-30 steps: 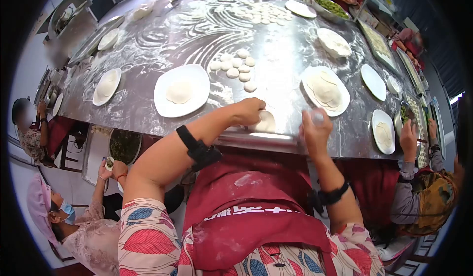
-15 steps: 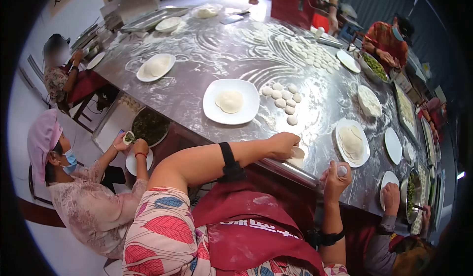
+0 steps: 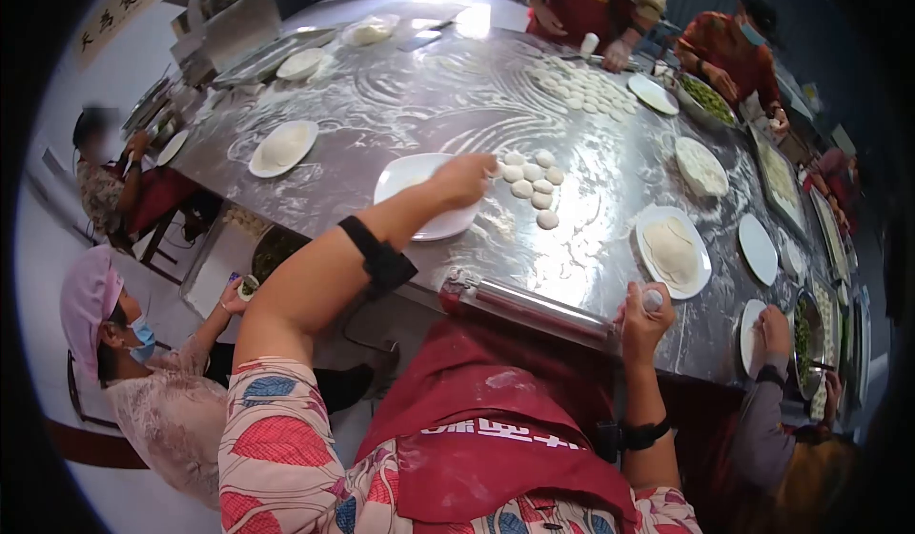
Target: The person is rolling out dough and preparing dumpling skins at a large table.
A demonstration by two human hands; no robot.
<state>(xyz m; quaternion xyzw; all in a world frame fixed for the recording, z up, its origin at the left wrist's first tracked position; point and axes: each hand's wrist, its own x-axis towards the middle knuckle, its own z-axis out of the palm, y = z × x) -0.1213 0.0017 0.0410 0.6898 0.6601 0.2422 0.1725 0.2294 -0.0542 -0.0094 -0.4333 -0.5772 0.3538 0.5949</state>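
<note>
My left hand point(image 3: 462, 179) reaches over a square white plate point(image 3: 389, 179), its fingers closed on a small dough round point(image 3: 497, 168) at the left edge of a group of flat rounds point(image 3: 541, 186). The forearm hides most of the plate and what lies on it. Near the table's front edge, my right hand point(image 3: 646, 326) is closed around a pale rolling pin point(image 3: 652, 299), whose rounded end shows above the fist. Just beyond it, a white plate point(image 3: 703, 272) holds stacked thin dough wrappers point(image 3: 672, 250).
The floured metal table point(image 3: 381, 105) bears many more rounds point(image 3: 591, 91) and another plate of wrappers point(image 3: 283, 145). A person in a pink cap point(image 3: 86, 291) sits at left; a co-worker's hand point(image 3: 774, 329) is at right. Other people work across the table.
My left hand has moved from the front edge, where a flattened wrapper was by its fingers, up and left to the rounds. My right hand still grips the pin. The view has shifted slightly.
</note>
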